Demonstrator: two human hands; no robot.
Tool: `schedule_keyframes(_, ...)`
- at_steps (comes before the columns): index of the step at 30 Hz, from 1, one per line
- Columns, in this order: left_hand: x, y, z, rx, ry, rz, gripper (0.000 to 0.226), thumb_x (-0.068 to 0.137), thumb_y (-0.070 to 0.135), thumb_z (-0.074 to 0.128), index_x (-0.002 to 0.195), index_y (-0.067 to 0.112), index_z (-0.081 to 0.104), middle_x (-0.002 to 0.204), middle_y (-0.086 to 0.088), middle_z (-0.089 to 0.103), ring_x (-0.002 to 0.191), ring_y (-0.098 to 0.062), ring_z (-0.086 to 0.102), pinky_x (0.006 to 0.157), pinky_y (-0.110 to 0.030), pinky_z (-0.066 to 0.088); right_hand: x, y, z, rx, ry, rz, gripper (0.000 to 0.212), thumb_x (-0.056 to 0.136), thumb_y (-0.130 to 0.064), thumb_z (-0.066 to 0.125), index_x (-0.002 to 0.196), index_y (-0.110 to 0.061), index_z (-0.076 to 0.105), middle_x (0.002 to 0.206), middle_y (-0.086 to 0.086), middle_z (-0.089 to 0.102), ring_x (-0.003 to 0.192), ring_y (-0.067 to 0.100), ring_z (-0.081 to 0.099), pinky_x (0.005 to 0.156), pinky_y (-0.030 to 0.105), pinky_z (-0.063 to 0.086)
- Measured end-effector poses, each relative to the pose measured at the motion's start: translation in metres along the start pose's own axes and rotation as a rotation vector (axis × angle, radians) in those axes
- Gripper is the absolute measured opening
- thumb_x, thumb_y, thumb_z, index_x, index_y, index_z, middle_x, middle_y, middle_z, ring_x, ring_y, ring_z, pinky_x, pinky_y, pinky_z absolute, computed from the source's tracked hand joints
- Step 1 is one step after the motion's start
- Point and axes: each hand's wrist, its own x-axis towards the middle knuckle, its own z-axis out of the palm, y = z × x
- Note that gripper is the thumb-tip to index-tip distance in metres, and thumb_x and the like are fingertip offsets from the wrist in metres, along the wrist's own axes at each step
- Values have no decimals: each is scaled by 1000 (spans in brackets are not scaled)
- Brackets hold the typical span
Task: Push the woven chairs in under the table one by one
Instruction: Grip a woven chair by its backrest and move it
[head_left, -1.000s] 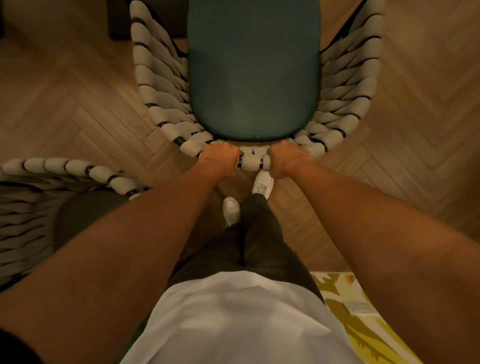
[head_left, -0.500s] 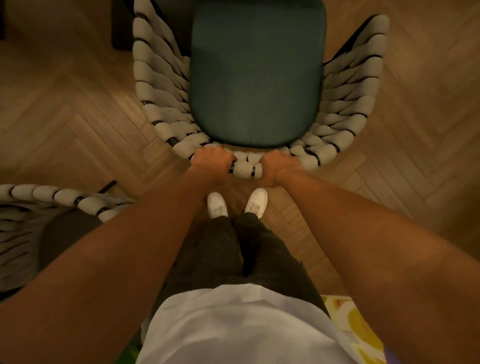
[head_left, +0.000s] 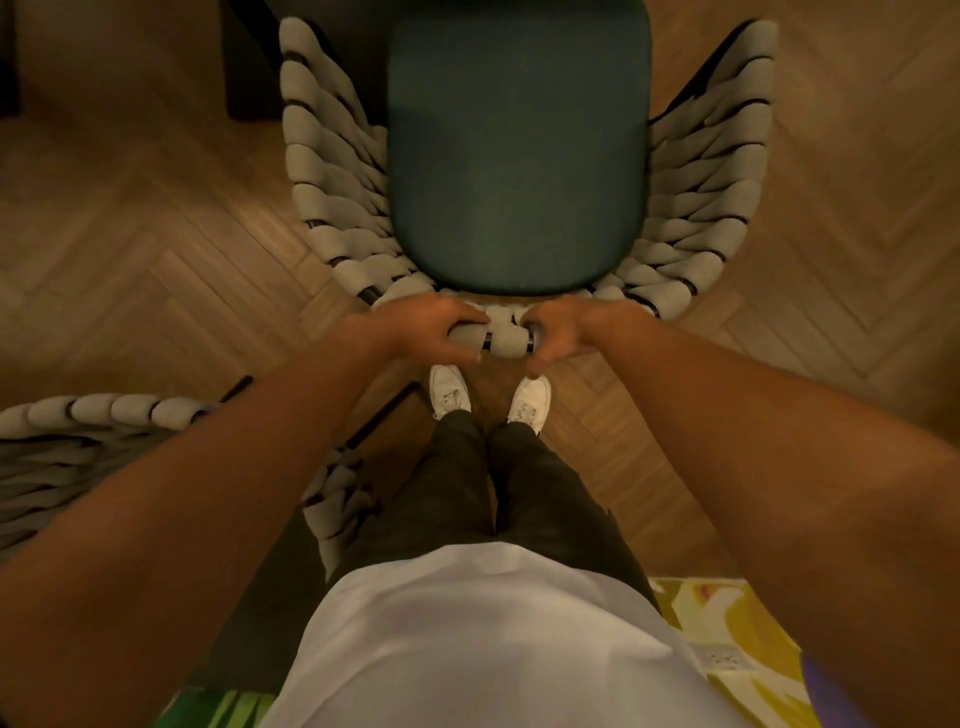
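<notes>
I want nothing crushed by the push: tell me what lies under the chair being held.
Around the woven chair, only herringbone floor shows. Its green seat cushion covers the floor directly beneath, so that area cannot be seen. Both hands, left hand and right hand, grip its back rail.

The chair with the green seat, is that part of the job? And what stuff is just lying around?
Part of the job:
- woven chair with green seat, top rail held
- left hand and right hand, both gripping that rail
- second woven chair, lower left

Just lying about:
- patterned rug
- herringbone wood floor
</notes>
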Motion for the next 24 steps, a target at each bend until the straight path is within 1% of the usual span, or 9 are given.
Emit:
schedule_keyframes(2, -15, -19, -10, -76, 154, -9, 57, 92, 46, 64, 144, 25, 52, 148, 3, 51, 141, -16, 40, 113, -34, 33, 3, -14, -7, 35, -5, -58, 97, 70, -65, 77, 153, -31, 40, 142, 2, 55, 122, 27, 56, 103, 43, 49)
schedule_keyframes(5, -30, -52, -16, -171, 492, -66, 46, 97, 31, 60, 141, 23, 54, 150, 0, 49, 146, -16, 32, 122, -43, 24, 17, -47, -14, 162, 33, -136, 104, 77, -69, 72, 160, -29, 24, 160, 2, 37, 140, 29, 43, 111, 44, 42)
schedule_keyframes(8, -38, -78, -21, -331, 787, -192, 45, 97, 23, 60, 141, 20, 53, 151, -1, 47, 146, -17, 33, 120, -42, 30, 37, -85, -20, 198, 130, -197, 102, 82, -63, 71, 162, -23, 20, 163, 6, 32, 145, 28, 36, 115, 43, 37)
schedule_keyframes(11, -39, -101, -29, -436, 977, -366, 54, 97, 26, 59, 148, 16, 43, 155, -4, 38, 144, -18, 35, 117, -35, 33, 54, -125, -28, 231, 208, -228, 98, 87, -50, 71, 162, -15, 18, 164, 10, 29, 147, 29, 33, 117, 39, 34)
schedule_keyframes(14, -32, -118, -34, -635, 964, -535, 76, 95, 39, 61, 157, 15, 24, 161, -7, 27, 146, -20, 29, 118, -32, 28, 70, -159, -30, 319, 235, -206, 95, 86, -41, 74, 160, -13, 21, 159, 14, 35, 142, 31, 39, 114, 42, 38)
schedule_keyframes(16, -24, -124, -37, -824, 891, -568, 88, 90, 47, 67, 158, 16, 21, 160, -6, 31, 145, -19, 33, 117, -32, 30, 81, -172, -26, 371, 244, -165, 93, 84, -36, 74, 159, -13, 24, 153, 15, 41, 139, 33, 43, 111, 45, 42)
schedule_keyframes(19, -13, -130, -38, -974, 883, -462, 75, 86, 36, 76, 148, 12, 39, 141, -2, 54, 126, -14, 53, 108, -31, 44, 87, -181, -19, 402, 271, -112, 89, 85, -31, 74, 157, -10, 25, 147, 18, 47, 133, 35, 48, 109, 47, 44)
schedule_keyframes(22, -7, -135, -36, -894, 877, -498, 63, 85, 29, 75, 138, 11, 46, 129, -1, 61, 114, -14, 59, 98, -26, 47, 88, -183, -16, 402, 298, -97, 79, 90, -26, 68, 155, -7, 27, 141, 22, 51, 128, 38, 51, 105, 48, 47)
schedule_keyframes(24, -5, -137, -35, -828, 903, -539, 57, 85, 28, 71, 134, 10, 50, 123, -4, 64, 110, -20, 62, 94, -32, 51, 87, -183, -17, 402, 282, -98, 77, 91, -25, 65, 155, -8, 25, 140, 24, 51, 125, 41, 53, 101, 48, 49)
